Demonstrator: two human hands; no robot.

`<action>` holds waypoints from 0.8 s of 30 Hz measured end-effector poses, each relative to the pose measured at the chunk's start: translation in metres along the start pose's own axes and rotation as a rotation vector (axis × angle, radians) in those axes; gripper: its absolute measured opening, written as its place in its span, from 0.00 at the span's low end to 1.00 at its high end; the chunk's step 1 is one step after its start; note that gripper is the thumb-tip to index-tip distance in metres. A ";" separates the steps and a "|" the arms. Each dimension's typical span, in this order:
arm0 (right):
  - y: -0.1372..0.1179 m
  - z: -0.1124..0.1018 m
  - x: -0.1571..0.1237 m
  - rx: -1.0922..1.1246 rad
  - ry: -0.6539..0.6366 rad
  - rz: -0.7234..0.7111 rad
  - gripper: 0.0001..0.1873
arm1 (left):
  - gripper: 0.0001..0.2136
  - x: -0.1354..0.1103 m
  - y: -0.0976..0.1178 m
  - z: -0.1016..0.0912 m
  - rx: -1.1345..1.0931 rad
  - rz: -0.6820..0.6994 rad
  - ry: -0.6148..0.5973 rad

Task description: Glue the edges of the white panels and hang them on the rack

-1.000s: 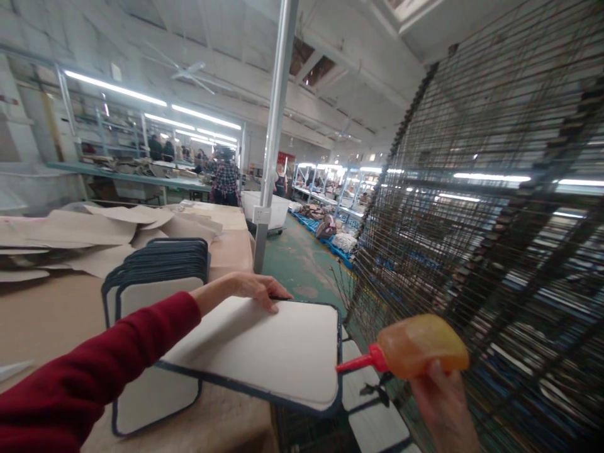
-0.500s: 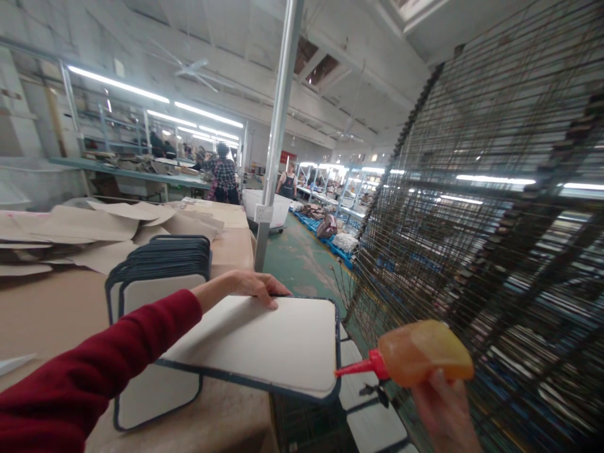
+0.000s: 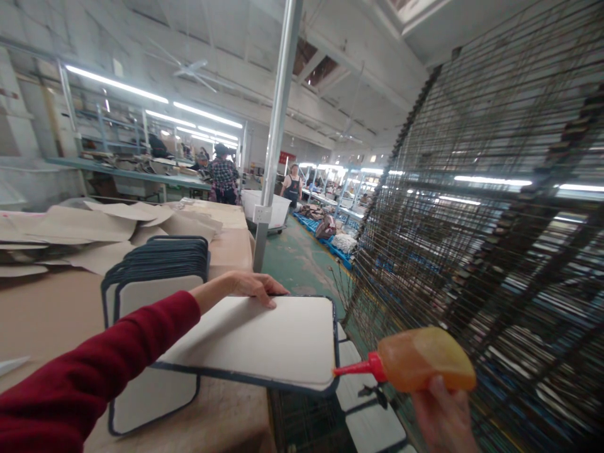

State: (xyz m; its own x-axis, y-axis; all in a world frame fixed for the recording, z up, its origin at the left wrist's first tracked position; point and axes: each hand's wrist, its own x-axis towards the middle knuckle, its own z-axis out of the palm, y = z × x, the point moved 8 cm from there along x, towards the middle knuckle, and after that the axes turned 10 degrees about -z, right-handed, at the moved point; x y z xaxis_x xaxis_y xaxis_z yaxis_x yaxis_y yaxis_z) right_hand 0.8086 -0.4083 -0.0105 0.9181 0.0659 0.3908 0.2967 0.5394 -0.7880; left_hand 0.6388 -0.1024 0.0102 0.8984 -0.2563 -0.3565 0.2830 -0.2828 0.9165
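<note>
My left hand [image 3: 252, 287] lies on the far edge of a white rectangular panel with dark blue edging [image 3: 268, 340], fingers curled over its rim, holding it tilted over the table's end. My right hand [image 3: 441, 415] grips an orange squeeze bottle [image 3: 425, 360] with a red nozzle, whose tip touches the panel's near right corner. A stack of the same panels [image 3: 160, 270] stands behind my left forearm, and another panel [image 3: 151, 393] lies flat under the held one.
A tall wire drying rack [image 3: 481, 226] fills the right side, with white panels on its low shelves [image 3: 368, 402]. Brown cardboard sheets [image 3: 94, 226] cover the table [image 3: 47, 314]. A metal pole [image 3: 278, 126] rises behind. People stand at distant benches [image 3: 224, 179].
The bottle's nozzle has slid a little down along the panel's right edge toward its near corner. My left hand stays on the far edge.
</note>
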 end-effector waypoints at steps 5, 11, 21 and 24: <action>-0.001 -0.002 -0.003 0.013 0.027 0.018 0.37 | 0.24 0.002 -0.004 -0.004 -0.014 0.011 0.025; -0.004 -0.016 -0.005 -0.095 0.044 -0.058 0.34 | 0.24 0.006 -0.007 -0.008 -0.077 0.026 0.033; -0.008 -0.044 -0.019 -0.305 0.243 -0.214 0.26 | 0.23 0.019 -0.014 -0.008 -0.185 0.078 0.074; -0.008 -0.058 -0.017 -0.397 0.266 -0.277 0.24 | 0.23 0.021 -0.019 -0.007 -0.229 0.102 0.098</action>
State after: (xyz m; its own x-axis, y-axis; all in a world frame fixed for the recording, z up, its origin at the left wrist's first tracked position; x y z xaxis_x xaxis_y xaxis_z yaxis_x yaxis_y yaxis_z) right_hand 0.8057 -0.4622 -0.0389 0.8108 -0.2760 0.5162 0.5660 0.1448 -0.8116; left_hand 0.6548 -0.0958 -0.0134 0.9512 -0.1791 -0.2511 0.2479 -0.0405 0.9679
